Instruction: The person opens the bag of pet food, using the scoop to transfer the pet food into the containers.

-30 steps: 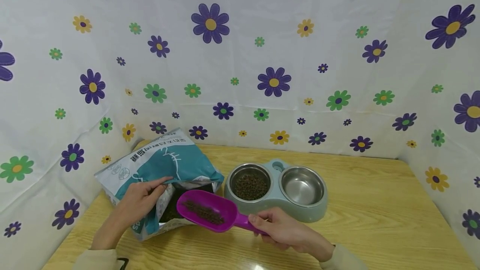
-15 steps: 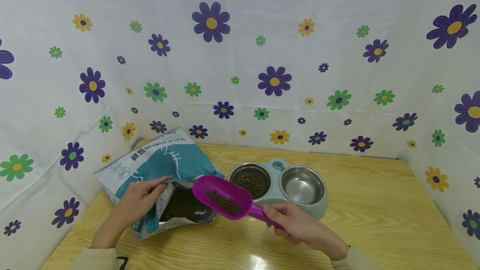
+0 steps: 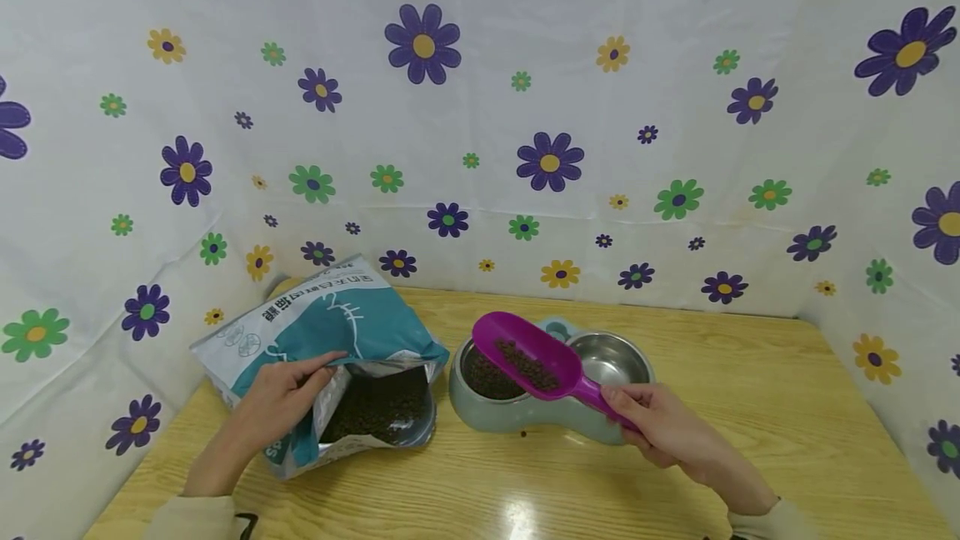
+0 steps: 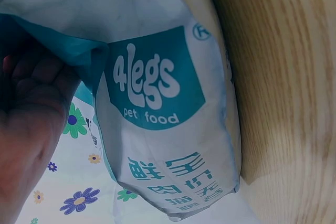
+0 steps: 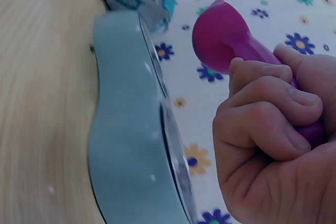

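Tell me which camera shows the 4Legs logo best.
The left wrist view: the 4Legs logo faces it, big and readable. The head view shows only some of its letters, low on the pet food bag; the right wrist view has only part of the bag, its print blurred.

2 arms [image 3: 221, 461] reach forward, right fingers [image 5: 260, 124] curled.
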The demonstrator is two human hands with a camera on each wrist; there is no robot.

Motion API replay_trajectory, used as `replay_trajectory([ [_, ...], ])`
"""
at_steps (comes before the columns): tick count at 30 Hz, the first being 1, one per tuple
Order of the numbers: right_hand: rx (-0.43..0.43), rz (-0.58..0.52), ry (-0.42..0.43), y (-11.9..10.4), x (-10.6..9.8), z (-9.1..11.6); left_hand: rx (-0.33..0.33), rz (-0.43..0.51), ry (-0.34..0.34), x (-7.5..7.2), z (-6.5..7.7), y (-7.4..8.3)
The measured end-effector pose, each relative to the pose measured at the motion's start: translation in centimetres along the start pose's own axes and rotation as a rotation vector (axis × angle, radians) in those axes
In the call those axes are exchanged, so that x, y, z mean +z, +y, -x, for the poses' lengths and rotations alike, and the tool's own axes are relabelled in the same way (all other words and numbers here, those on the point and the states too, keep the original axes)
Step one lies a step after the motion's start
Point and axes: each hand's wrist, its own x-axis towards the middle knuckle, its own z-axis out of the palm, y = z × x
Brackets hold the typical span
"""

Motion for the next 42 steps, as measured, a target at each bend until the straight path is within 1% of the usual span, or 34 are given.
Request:
replay_trajectory([
  [4, 0.033, 0.054, 0.080, 0.1, -2.1, 1.3, -0.009, 0.004, -0.003, 0.1, 0.0, 0.0],
  [9, 0.070, 0.125, 0.145, 0.6, -4.4, 2.5, 0.000, -0.005, -0.003, 0.0, -0.1, -0.1],
  [13, 0.098, 0.174, 0.182, 1.0, -5.6, 3.3, -0.010, -0.005, -0.014, 0.0, -0.1, -0.1],
  [18, 0.145, 0.246, 0.256, 0.9, -6.4, 4.0, -0.014, -0.012, -0.011, -0.1, -0.1, 0.0],
  [23, 0.174, 0.356, 0.311, 0.5, -6.7, 4.6, -0.010, -0.006, -0.004, -0.1, -0.1, 0.0],
  [27, 0.184, 0.476, 0.363, 0.2, -6.6, 5.0, -0.021, 0.003, -0.012, -0.1, 0.0, 0.0],
  [31, 0.161, 0.645, 0.424, 0.1, -6.5, 5.1, -0.041, 0.009, -0.029, -0.2, 0.0, 0.0],
  [34, 0.129, 0.756, 0.449, -0.1, -6.3, 5.1, -0.048, 0.009, -0.034, -0.3, -0.1, 0.0],
  [38, 0.119, 0.841, 0.477, -0.6, -5.7, 5.0, -0.039, 0.002, -0.033, -0.3, -0.2, 0.0],
  [42, 0.119, 0.881, 0.501, -0.9, -5.0, 5.1, -0.043, -0.005, -0.038, -0.2, -0.1, -0.1],
])
